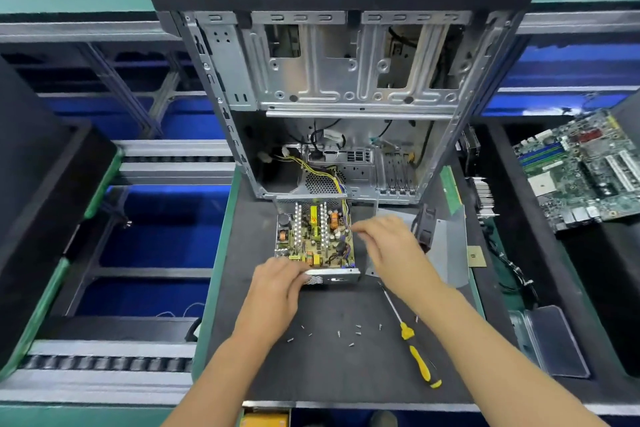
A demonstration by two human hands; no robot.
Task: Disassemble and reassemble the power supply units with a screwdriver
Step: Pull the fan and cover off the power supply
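The power supply unit (315,239) lies open on the dark mat (332,367), its circuit board showing, with wires running back into the computer case (339,87). My left hand (277,284) grips the unit's near left corner. My right hand (388,243) hovers at the unit's right side, fingers loosely bent toward the wires; whether it holds anything is unclear. A yellow-and-black screwdriver (415,347) lies on the mat to the right of my left arm. Several loose screws (346,333) are scattered on the mat near me.
The unit's grey metal cover (446,246) and a black fan (424,229) lie right of my right hand. A motherboard (585,170) sits on the far right tray. Conveyor rollers (104,362) run at the left. A grey plate (550,340) rests at the right.
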